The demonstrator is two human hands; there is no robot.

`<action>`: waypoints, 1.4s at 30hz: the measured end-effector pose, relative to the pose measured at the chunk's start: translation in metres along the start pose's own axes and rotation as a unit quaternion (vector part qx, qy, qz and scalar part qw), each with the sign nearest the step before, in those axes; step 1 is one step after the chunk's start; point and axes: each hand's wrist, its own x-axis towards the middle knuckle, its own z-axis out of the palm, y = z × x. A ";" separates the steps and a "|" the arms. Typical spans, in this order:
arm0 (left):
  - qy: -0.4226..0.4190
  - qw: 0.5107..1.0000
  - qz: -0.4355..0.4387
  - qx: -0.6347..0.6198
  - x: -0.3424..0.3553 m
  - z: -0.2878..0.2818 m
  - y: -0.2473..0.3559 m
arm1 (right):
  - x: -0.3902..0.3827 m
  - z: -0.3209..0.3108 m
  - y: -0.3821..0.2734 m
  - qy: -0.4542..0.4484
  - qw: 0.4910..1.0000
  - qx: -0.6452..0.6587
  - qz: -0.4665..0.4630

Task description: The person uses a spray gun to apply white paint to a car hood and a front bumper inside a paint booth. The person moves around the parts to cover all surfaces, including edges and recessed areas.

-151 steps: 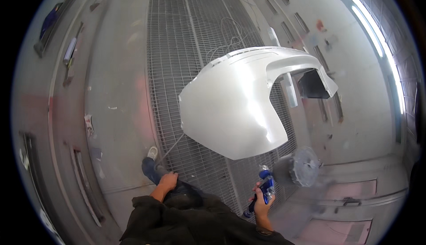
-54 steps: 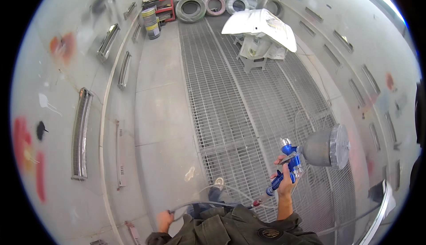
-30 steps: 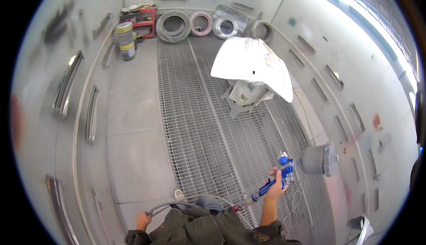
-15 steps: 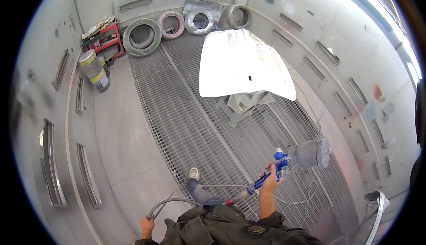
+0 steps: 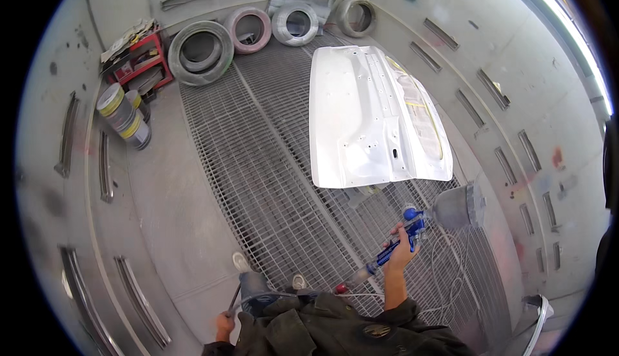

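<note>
On metal grating (image 5: pixel 248 169), nearer than smooth white door (image 5: pixel 351 114): gripping spray gun (image 5: pixel 418 222) in outstretched right hand (image 5: pixel 401 251), hose (image 5: pixel 267 296) in left hand (image 5: pixel 224 324).

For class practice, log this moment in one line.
left hand: holds hose | right hand: holds spray gun | ahead: white panel above grating

My right hand (image 5: pixel 401 251) covers part of the blue spray gun (image 5: pixel 416 223). The white panel (image 5: pixel 353 120) hides most of the support (image 5: pixel 363 194) beneath it, and the lower edge crops my dark jacket (image 5: pixel 316 329).
</note>
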 end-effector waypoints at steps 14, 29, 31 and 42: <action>-0.141 0.987 0.047 0.067 0.388 -0.163 0.072 | 0.043 0.276 0.051 0.137 0.990 -0.018 -0.040; -0.211 0.974 0.045 0.075 0.797 -0.215 0.368 | 0.212 0.465 0.112 0.331 0.941 0.065 -0.026; -0.204 0.968 0.099 0.109 0.842 -0.217 0.380 | 0.229 0.498 0.109 0.329 0.942 0.061 -0.019; -0.314 0.912 0.190 0.186 1.083 -0.218 0.467 | 0.293 0.677 0.139 0.397 0.913 0.071 -0.056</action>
